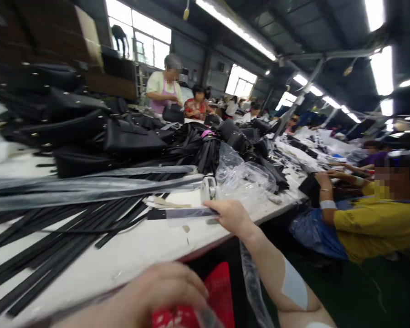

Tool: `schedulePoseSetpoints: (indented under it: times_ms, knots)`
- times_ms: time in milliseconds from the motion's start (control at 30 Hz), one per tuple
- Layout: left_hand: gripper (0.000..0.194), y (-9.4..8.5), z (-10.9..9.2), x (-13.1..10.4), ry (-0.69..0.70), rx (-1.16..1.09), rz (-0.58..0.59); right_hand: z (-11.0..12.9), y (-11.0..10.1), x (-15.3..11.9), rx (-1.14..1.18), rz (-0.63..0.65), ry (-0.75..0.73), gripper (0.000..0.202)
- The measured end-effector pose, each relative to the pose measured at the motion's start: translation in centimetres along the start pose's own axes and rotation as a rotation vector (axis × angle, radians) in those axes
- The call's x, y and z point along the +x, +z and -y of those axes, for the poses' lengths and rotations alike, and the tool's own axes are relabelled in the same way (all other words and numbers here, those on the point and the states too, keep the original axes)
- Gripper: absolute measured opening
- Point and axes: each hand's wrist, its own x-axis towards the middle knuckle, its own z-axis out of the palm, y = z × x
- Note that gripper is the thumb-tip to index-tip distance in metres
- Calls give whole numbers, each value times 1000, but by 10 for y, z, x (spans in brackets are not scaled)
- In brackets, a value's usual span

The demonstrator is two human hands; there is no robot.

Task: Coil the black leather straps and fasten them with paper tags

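My right hand [234, 216] is closed at the table edge, its fingers pinching a black strap in a clear plastic sleeve [187, 213]. The strap lies flat to the left of the hand, and a plastic-covered length hangs below the wrist. Just beyond my fingertips stands a white roll [209, 189]. My left hand [167, 289] is low in front of me, blurred, with bent fingers over a red cloth or bag [220, 291]. A bit of clear plastic shows below its fingertips; whether the hand grips it is hidden.
Long black straps [64, 237] spread over the white table [130, 259] at left. Black bags [133, 136] are heaped behind them, beside crumpled clear plastic [246, 175]. A co-worker in yellow [379, 223] sits close on the right; others work across the table.
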Motion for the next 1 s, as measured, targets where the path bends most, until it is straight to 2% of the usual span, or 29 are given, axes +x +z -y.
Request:
schedulePoseSetpoints:
  times_ms: [33, 100, 133, 167, 200, 233, 333, 400, 467, 567, 633, 667, 733, 800, 867, 900, 933, 967, 1000]
  knots:
    - [35, -11, -1, 6, 31, -4, -126, -4, 4, -2, -62, -6, -4, 45]
    - [42, -35, 6, 22, 42, 59, -452, -12, 10, -6, -159, -29, -34, 47]
    - [44, -46, 13, 31, 24, 87, -540, -13, 13, -7, -189, -46, -65, 47]
    - [46, -53, 21, 40, -20, 98, -545, -13, 14, -8, -210, -65, -103, 46]
    - [48, -58, 29, 47, -61, 66, -487, -11, 15, -9, -226, -81, -143, 44]
    - [51, -60, 36, 52, -113, -17, -380, -8, 16, -9, -242, -92, -181, 42]
    - [54, -53, 50, 57, -300, -382, 54, 4, 15, -8, -280, -98, -249, 39]
    - [55, -43, 53, 52, -404, -587, 278, 9, 13, -5, -280, -87, -261, 39]
    - [52, -36, 55, 45, -447, -713, 383, 9, 11, 0, -240, -75, -250, 38]
    - [46, -36, 51, 37, -439, -894, 423, 3, 15, 10, -43, -45, -168, 38]
    - [41, -44, 42, 36, -345, -1035, 350, 5, 25, 15, 204, 9, -65, 32]
    - [37, -50, 37, 38, -272, -1100, 260, 10, 32, 16, 343, 55, -3, 28]
    - [29, -63, 28, 46, -136, -1171, 8, 31, 48, 13, 616, 214, 96, 33]
    - [34, -75, 28, 59, -73, -1101, -262, 61, 61, 3, 870, 469, 95, 41]
    - [36, -79, 40, 72, -57, -796, -518, 91, 64, -8, 1137, 731, -14, 43]
    - [37, -78, 50, 77, -51, -570, -599, 102, 61, -12, 1259, 803, -57, 43]
    - [38, -74, 59, 80, -47, -337, -634, 108, 54, -13, 1367, 811, -74, 44]
    - [38, -66, 68, 82, -43, -125, -620, 110, 46, -11, 1457, 745, -63, 45]
    - [37, -57, 73, 81, -39, 33, -552, 108, 37, -6, 1529, 617, -24, 44]
